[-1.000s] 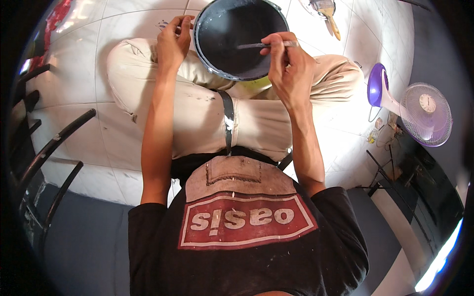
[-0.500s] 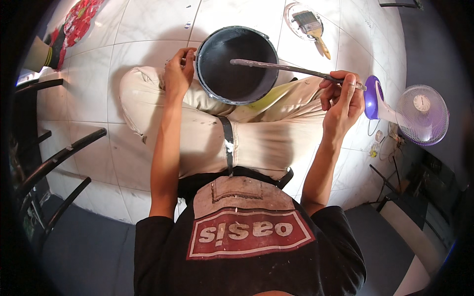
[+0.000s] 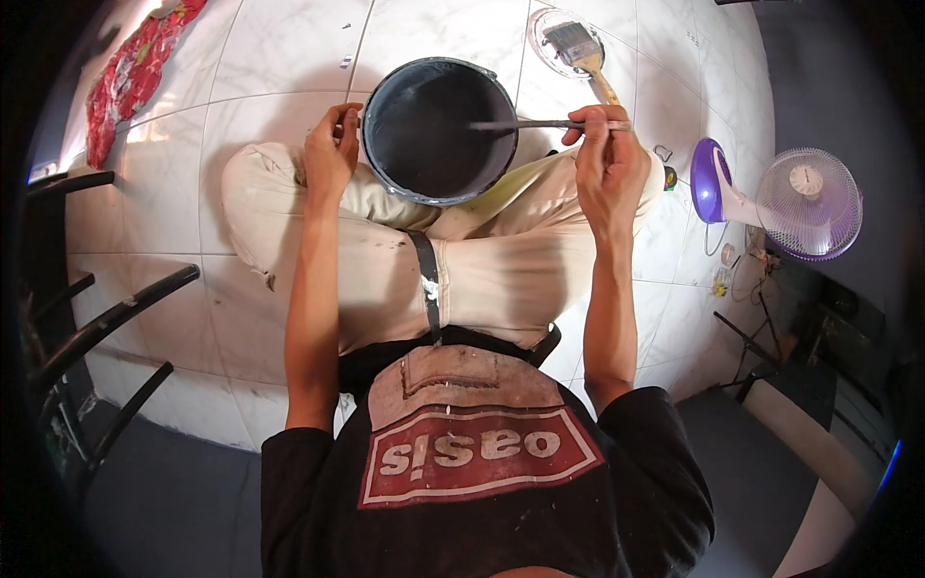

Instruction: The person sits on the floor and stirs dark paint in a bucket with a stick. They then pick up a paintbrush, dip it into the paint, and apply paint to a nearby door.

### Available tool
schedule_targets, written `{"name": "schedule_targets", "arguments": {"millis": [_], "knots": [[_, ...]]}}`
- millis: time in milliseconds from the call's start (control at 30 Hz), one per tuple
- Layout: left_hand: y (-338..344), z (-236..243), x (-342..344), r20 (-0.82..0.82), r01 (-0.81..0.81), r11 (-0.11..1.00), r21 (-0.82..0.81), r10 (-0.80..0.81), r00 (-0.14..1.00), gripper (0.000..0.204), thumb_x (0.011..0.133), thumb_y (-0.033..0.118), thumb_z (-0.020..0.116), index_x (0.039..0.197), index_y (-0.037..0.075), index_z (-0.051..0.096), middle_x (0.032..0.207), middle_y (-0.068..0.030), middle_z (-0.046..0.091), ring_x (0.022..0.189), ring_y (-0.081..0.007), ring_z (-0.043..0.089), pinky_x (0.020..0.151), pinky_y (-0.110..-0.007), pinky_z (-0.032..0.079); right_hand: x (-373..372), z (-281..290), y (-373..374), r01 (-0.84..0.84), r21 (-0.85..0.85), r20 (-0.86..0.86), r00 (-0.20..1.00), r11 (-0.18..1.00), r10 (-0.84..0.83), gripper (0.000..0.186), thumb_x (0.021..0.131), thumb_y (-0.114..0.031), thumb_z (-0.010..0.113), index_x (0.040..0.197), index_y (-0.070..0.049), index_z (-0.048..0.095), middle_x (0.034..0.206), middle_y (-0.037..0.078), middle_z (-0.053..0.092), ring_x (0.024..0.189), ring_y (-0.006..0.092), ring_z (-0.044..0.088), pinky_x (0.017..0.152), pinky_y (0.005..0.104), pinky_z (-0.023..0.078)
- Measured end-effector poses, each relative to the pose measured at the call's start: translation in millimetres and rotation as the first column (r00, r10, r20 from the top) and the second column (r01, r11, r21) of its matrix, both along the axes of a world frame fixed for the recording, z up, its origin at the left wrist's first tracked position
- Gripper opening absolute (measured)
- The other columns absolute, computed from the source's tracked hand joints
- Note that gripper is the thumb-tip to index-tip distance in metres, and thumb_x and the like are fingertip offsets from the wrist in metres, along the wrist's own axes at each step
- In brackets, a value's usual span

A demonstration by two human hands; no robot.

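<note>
A dark round bucket with dark grey paint inside stands on the floor in front of my crossed legs. My left hand is closed at the bucket's left rim, thumb and fingers pinched there. In my right hand is a paint-coated stirring stick, gripped near its right end from above. The stick's other end reaches over the right half of the bucket and is blurred; whether its tip touches the paint is hard to tell.
A paintbrush with a wooden handle lies on a white round lid beyond the bucket. At right stands a purple and white fan. Crumpled red cloth or plastic lies far left, above black metal bars.
My right hand has moved left and the stick's tip has shifted within the bucket. My left hand stays at the rim. Another person's dark-covered limb at the far left has mostly left the view.
</note>
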State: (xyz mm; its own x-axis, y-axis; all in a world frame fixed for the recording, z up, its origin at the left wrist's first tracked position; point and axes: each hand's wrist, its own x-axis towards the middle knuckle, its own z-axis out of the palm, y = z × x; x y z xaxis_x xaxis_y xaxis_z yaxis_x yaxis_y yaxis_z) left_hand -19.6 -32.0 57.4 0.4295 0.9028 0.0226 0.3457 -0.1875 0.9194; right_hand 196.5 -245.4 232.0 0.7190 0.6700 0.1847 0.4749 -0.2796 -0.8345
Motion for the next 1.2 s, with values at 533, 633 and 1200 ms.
{"name": "schedule_targets", "arguments": {"millis": [533, 633, 1200], "knots": [[20, 0, -8, 0.234, -0.068, 0.955, -0.288, 0.139, 0.962, 0.024, 0.107, 0.018, 0.058, 0.119, 0.003, 0.072, 0.094, -0.0038, 0.072, 0.070, -0.0076, 0.061, 0.061, -0.022, 0.048, 30, 9, -19, -0.099, 0.054, -0.411, 0.905, 0.994, 0.113, 0.024, 0.109, -0.019, 0.056, 0.102, 0.000, 0.068, 0.080, 0.004, 0.071, 0.056, 0.0014, 0.044, 0.052, 0.0208, 0.036], [26, 44, 5, 0.249, -0.071, 0.977, -0.202, 0.121, 0.961, 0.024, 0.106, 0.017, 0.059, 0.119, 0.003, 0.072, 0.099, -0.0048, 0.073, 0.075, -0.0092, 0.062, 0.066, -0.023, 0.050, 49, 11, -37, -0.205, -0.059, -0.407, 0.899, 0.977, 0.164, 0.017, 0.105, -0.015, 0.061, 0.103, 0.000, 0.069, 0.084, 0.005, 0.072, 0.062, 0.0028, 0.051, 0.056, 0.0206, 0.043], [-113, 23, 425, -0.853, 0.955, -0.180, 0.236, -0.510, 0.114, 0.051, 0.089, 0.004, 0.060, 0.139, 0.012, 0.058, 0.131, -0.0126, 0.063, 0.126, -0.0310, 0.059, 0.101, -0.045, 0.050, 51, -14, -64, -0.257, -0.289, 0.147, 0.940, 0.922, 0.307, 0.013, 0.087, -0.012, 0.068, 0.092, -0.003, 0.062, 0.083, 0.012, 0.063, 0.078, 0.0296, 0.068, 0.068, 0.0411, 0.056]]}}
